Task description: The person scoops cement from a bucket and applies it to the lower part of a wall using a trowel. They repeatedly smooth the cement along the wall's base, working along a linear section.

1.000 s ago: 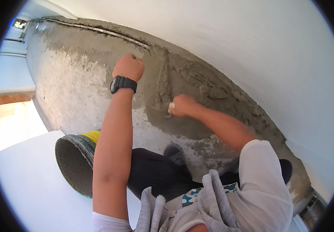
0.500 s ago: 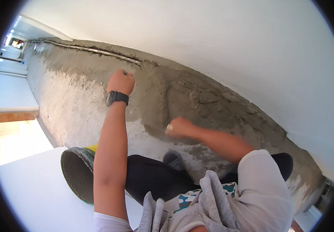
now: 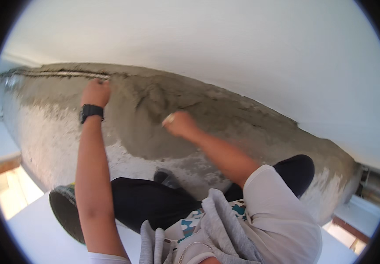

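My left hand (image 3: 96,92), with a black watch (image 3: 92,111) on its wrist, is closed close to the near end of the thin pale pipes (image 3: 62,74). Whether it touches them, and what is inside its curled fingers, I cannot tell. My right hand (image 3: 181,124) is a slightly blurred fist just over the wet grey mortar (image 3: 154,145). Something small and pale shows at the front of this fist, but its kind is hidden. Smooth mortar lies between both hands, and lumpy, ridged mortar (image 3: 154,94) lies beyond the right one.
A white wall (image 3: 225,48) runs along the far side of the mortar. Rough, pale floor (image 3: 45,132) stretches off to the left. Beside my left forearm a bucket (image 3: 64,211) is tipped toward me. My bent legs (image 3: 150,204) and a shoe (image 3: 165,178) are close to the mortar's near edge.
The view has swung, so the scene sits differently. My right hand has moved farther out over the mortar, and the ridge near it looks flattened. My left hand is closer to the pipe ends.
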Available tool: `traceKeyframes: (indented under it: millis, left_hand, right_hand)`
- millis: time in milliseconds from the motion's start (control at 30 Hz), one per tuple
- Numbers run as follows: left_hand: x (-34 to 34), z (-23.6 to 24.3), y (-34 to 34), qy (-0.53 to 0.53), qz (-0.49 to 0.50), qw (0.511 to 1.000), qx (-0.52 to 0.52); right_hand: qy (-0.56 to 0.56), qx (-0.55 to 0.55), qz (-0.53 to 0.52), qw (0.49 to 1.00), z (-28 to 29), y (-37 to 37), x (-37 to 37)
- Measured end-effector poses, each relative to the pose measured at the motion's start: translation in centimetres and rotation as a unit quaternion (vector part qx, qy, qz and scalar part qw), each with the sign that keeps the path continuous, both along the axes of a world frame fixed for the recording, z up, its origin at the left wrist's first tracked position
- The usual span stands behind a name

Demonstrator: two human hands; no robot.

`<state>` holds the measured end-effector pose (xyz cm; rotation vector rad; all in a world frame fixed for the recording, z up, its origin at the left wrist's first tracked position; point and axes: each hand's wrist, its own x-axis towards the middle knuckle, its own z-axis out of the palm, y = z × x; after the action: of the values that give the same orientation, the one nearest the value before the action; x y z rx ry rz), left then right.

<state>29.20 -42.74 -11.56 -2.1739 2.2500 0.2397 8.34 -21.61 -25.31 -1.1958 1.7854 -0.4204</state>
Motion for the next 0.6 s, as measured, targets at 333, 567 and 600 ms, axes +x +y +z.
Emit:
traceKeyframes:
  millis: [333,567,600]
  left_hand:
    - [-7.8,-1.3,-0.1,-0.031,-0.104,0.992,0.061]
    - [-11.4,0.2,1.0,-0.03,-0.074,0.993,0.088]
    - [-11.7,0.4,1.1,-0.026,-0.069,0.993,0.097]
  right_hand:
    - [-0.047,0.056,-0.036,0.997,-5.0,6.0,0.6]
    - [0.04,0.018,-0.081,0.996,-4.5,10.4,-11.9]
    - [0.047,0.057,-0.099,0.992,-3.9,11.3,-12.8]
